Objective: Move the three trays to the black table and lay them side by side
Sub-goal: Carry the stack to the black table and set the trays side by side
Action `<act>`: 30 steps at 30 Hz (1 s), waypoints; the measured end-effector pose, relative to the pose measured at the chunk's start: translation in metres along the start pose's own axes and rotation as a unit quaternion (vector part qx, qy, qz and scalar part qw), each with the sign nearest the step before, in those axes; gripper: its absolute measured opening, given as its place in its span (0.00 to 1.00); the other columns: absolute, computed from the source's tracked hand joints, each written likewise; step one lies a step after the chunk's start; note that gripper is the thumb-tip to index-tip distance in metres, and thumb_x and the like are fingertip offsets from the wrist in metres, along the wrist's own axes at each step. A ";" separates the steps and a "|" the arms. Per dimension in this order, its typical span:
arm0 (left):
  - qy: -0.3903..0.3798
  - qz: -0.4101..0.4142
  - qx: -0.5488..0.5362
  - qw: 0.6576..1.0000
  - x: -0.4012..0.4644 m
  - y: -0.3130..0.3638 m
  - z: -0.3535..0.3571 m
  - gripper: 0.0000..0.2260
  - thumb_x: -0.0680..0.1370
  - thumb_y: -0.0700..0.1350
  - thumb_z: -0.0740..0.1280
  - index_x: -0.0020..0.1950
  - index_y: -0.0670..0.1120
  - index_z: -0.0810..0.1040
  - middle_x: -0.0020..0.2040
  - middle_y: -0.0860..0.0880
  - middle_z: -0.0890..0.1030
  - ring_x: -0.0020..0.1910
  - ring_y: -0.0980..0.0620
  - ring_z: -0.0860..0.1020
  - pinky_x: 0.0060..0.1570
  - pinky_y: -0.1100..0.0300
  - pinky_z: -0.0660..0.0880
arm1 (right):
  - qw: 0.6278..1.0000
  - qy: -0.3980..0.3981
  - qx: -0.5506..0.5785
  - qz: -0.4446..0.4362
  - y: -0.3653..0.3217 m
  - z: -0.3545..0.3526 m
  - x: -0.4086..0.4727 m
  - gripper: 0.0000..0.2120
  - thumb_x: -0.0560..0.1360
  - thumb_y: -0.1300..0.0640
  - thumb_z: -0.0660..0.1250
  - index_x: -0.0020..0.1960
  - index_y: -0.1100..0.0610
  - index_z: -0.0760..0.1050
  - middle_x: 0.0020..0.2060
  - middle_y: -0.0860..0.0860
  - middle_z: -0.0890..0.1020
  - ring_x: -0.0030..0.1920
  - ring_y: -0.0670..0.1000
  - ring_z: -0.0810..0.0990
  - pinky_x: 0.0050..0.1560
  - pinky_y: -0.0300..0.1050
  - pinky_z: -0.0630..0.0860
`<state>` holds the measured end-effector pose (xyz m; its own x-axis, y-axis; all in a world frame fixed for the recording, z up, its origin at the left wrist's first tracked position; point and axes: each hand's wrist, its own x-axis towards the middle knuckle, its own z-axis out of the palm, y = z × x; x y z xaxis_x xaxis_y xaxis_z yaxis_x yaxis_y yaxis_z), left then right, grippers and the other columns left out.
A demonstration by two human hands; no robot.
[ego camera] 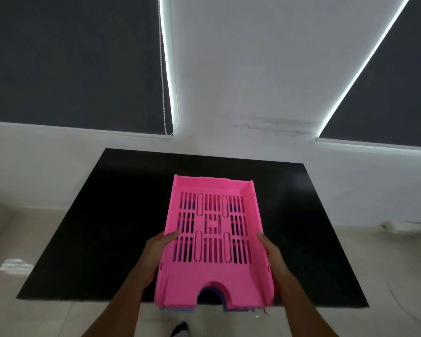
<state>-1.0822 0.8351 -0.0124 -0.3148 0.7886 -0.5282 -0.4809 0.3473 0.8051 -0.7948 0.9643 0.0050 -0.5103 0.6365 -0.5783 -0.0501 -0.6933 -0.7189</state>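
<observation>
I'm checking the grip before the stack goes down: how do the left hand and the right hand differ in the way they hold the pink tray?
The left hand grips the pink tray on its left wall, the right hand on its right wall. The left hand's fingertips curl over the rim onto the slotted floor; the right hand's reach only the rim. Both hold it midway along, above the black table.
</observation>
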 end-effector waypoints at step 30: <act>0.026 0.164 0.103 0.981 0.090 0.113 0.092 0.17 0.81 0.43 0.65 0.70 0.50 0.76 0.57 0.44 0.86 0.52 0.43 0.86 0.54 0.41 0.82 | 0.951 0.079 -0.187 -0.234 -0.124 -0.011 0.088 0.14 0.82 0.54 0.63 0.64 0.41 0.79 0.52 0.54 0.87 0.48 0.57 0.88 0.47 0.57 0.85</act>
<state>-1.0898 0.9919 0.0563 -0.4689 0.8500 -0.2401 -0.1736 0.1778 0.9686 -0.8241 1.1102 0.0389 -0.3713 0.9086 -0.1910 0.0847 -0.1717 -0.9815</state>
